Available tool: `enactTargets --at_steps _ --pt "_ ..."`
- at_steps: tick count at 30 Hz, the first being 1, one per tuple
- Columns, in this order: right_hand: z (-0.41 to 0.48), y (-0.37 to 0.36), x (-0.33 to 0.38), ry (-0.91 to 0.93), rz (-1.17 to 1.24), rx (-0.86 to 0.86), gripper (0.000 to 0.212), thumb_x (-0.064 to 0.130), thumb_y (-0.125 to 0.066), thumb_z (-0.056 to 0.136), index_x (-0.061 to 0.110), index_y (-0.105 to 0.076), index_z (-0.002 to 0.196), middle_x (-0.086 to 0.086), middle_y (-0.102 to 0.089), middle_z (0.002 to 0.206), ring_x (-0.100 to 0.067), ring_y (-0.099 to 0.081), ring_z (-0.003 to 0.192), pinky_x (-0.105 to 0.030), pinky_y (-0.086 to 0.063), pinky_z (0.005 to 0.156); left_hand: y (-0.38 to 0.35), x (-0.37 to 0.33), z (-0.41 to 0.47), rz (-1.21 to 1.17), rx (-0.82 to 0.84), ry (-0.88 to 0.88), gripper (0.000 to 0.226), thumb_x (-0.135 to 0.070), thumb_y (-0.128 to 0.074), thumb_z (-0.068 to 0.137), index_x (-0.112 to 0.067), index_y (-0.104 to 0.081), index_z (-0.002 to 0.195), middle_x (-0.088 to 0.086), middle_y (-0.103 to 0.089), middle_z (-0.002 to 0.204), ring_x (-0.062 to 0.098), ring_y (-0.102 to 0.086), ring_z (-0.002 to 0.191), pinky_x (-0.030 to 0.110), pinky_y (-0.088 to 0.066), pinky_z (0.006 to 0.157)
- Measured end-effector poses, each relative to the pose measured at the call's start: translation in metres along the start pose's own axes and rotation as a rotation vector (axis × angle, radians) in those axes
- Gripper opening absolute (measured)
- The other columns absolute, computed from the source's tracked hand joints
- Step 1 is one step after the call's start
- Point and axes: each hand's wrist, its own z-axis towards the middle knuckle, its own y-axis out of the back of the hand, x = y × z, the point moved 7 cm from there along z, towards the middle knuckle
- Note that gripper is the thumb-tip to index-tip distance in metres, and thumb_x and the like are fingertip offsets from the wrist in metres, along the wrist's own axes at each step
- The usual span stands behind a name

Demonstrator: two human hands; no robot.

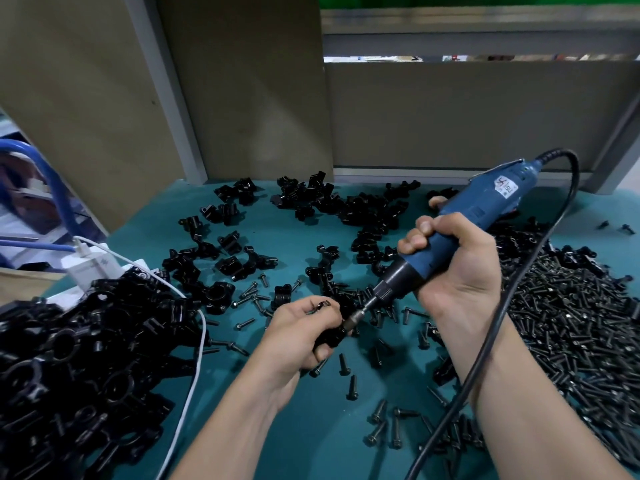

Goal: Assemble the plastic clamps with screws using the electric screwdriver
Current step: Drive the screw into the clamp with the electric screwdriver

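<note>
Fingers [313, 306] of the left hand [298, 330] curl round a black plastic clamp [329, 336], pinching it just above the counter [311, 438]. The right hand [460, 268] wraps the blue electric screwdriver [485, 206], closed round its barrel. The bit [358, 315] meets the clamp at a slant, probably on a screw head too hidden to make out. To drive well, the tool should run in line with the screw and the clamp be braced against twisting. The clamp looks glossy black and is mostly covered by the hand. Loose screws [571, 323] lie heaped at the right.
</note>
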Motion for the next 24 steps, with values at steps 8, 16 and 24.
enactTargets --at_steps 8,16,24 --pt "0.006 0.007 0.017 0.052 0.042 -0.036 0.02 -0.002 -0.045 0.084 0.012 -0.054 0.095 -0.002 -0.047 0.068 -0.015 -0.044 0.053 -0.026 -0.044 0.056 0.017 -0.002 0.008 0.109 -0.077 -0.057 0.011 -0.017 -0.074 0.072 -0.027 -0.071 0.072 0.002 -0.063 0.066 0.013 -0.037 0.046 0.019 -0.024 0.039" --pt "0.006 0.022 0.001 0.062 0.11 -0.244 0.02 -0.006 -0.046 0.091 0.013 -0.052 0.093 -0.002 -0.049 0.066 -0.014 -0.046 0.052 -0.026 -0.046 0.056 0.008 -0.002 0.009 0.33 -0.149 -0.221 0.027 -0.039 -0.07 0.047 -0.03 -0.07 0.072 -0.01 -0.057 0.057 0.012 -0.043 0.049 0.022 -0.034 0.047" --pt "0.004 0.018 -0.013 0.039 0.103 -0.241 0.02 -0.007 -0.048 0.09 0.012 -0.053 0.092 -0.003 -0.051 0.066 -0.015 -0.048 0.051 -0.027 -0.047 0.056 0.008 -0.003 0.006 0.307 -0.168 -0.246 0.013 -0.029 -0.071 0.056 -0.029 -0.067 0.068 -0.01 -0.05 0.052 0.011 -0.036 0.044 0.02 -0.029 0.043"
